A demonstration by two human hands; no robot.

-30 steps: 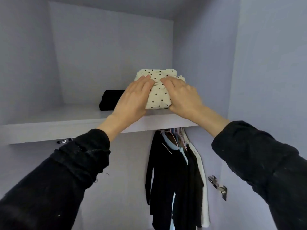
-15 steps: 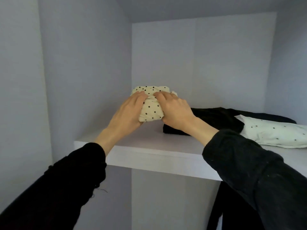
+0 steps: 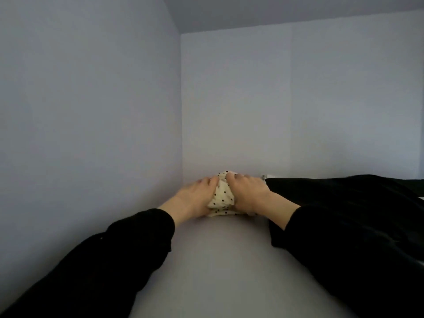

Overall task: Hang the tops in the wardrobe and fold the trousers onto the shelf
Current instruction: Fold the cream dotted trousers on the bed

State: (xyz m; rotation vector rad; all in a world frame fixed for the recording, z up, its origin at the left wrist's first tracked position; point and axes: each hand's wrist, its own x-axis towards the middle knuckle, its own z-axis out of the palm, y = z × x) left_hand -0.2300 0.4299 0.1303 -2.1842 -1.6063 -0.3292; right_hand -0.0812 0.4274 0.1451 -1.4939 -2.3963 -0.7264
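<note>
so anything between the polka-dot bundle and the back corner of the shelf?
Nothing visible. Left hand and right hand hold the polka-dot bundle on the shelf, near the back-left corner. The black garment lies to its right.

Folded polka-dot trousers [image 3: 222, 195] on shelf [image 3: 220, 260]

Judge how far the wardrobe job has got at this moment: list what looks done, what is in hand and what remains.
Done: a folded black garment lies on the shelf, right of the hands. In hand: the left hand and right hand hold a folded polka-dot bundle down on the shelf in the back left corner. Left: letting go. No hanging rail shows, so the tops cannot be judged.
</note>
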